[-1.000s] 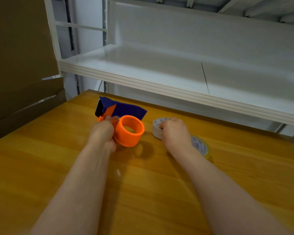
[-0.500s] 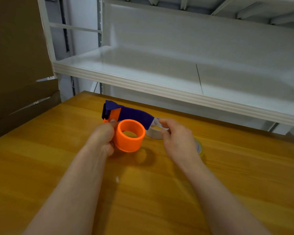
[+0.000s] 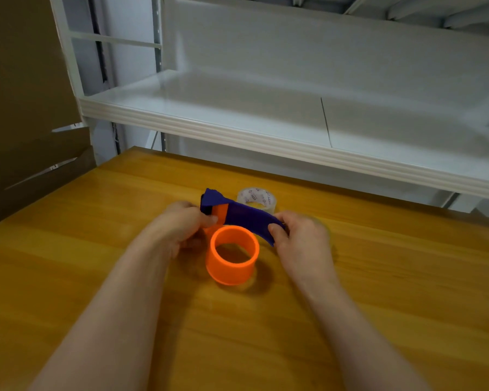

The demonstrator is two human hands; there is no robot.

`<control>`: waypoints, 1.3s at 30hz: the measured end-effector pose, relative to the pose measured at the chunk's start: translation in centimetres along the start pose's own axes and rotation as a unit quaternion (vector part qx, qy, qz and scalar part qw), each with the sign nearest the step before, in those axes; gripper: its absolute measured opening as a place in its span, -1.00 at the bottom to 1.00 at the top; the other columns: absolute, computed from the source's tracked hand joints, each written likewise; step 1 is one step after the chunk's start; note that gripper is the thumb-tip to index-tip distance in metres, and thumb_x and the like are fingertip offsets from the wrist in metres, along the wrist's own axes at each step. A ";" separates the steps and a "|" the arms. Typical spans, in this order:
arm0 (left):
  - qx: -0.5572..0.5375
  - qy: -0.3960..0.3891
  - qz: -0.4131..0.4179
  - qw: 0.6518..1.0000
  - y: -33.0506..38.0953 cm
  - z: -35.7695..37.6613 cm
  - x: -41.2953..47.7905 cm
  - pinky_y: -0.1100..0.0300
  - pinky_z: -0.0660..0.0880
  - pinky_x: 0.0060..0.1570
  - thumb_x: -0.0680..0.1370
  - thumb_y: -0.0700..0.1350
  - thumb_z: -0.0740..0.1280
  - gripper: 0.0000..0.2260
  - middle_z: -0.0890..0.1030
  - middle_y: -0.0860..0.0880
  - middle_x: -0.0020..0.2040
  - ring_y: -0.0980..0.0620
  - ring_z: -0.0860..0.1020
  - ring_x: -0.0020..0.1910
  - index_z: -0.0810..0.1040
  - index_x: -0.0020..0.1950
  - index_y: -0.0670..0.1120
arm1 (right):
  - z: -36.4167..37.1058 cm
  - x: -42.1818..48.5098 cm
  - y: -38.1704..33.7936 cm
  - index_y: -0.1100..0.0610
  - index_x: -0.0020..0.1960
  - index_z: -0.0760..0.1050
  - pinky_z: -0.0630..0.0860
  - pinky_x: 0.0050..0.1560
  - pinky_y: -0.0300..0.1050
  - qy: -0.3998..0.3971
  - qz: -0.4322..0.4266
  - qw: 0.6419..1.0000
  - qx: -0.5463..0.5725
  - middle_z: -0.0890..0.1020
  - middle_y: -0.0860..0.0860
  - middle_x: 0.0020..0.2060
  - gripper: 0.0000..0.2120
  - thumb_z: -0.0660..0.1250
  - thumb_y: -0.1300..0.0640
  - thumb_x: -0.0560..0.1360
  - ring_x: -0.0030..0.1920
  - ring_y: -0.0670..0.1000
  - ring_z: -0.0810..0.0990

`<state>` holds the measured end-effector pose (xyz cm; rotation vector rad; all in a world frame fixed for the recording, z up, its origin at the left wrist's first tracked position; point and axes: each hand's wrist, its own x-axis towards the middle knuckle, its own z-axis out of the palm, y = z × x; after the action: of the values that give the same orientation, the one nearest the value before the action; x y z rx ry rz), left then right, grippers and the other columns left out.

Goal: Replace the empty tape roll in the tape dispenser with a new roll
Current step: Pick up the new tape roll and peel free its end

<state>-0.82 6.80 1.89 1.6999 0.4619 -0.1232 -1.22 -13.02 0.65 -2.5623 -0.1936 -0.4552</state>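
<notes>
2 hands: 1 left hand [image 3: 181,228], 1 right hand [image 3: 301,239]. 1 dispenser [image 3: 247,218] w/ 1 orange hub [image 3: 232,268]. 1 tape roll [image 3: 257,196] in plain view; whether a 2nd sits behind the right hand can't be told. 1 table [image 3: 407,292], 1 shelf [image 3: 237,108].

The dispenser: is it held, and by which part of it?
Yes, at both ends. The left hand grips the dispenser at its orange-and-black front end; the right hand pinches the other tip of its purple handle.
</notes>
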 end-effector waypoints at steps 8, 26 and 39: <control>0.069 -0.019 0.078 0.994 0.3 -0.2 -0.7 0.06 0.65 -0.08 0.53 -0.46 0.33 -0.38 0.49 -0.08 0.18 -0.07 0.62 -0.03 0.38 0.47 0.06 | 1.2 0.3 -0.2 0.01 0.32 0.57 0.65 0.00 -0.06 -0.046 -0.008 0.998 -0.047 0.73 0.02 0.03 -0.72 0.26 0.08 0.65 0.04 0.01 0.68; 0.061 0.035 0.269 0.960 0.6 1.5 -1.3 0.41 0.42 -0.13 0.61 -0.24 0.36 -0.63 0.51 0.11 0.33 0.14 0.45 0.29 0.52 0.38 0.06 | -4.9 0.1 4.5 -0.06 0.21 0.62 0.53 0.03 -0.10 -0.053 0.080 0.992 0.076 0.65 -0.05 0.16 -0.80 0.34 0.03 0.61 0.12 -0.05 0.56; 0.100 -0.017 0.330 0.939 0.2 3.7 -1.9 0.03 0.56 0.22 0.63 -0.23 0.32 -0.72 0.61 0.15 0.22 0.18 0.53 -0.02 0.60 0.19 0.13 | -4.3 0.0 4.4 -0.03 0.27 0.55 0.43 0.30 -0.01 -0.145 0.059 0.983 -0.098 0.53 -0.01 0.31 -0.69 0.42 0.08 0.54 0.33 0.03 0.45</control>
<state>-1.84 2.72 2.00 1.9648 -0.1704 0.2995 -1.49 -19.01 2.03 -2.8071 -0.1040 -0.0557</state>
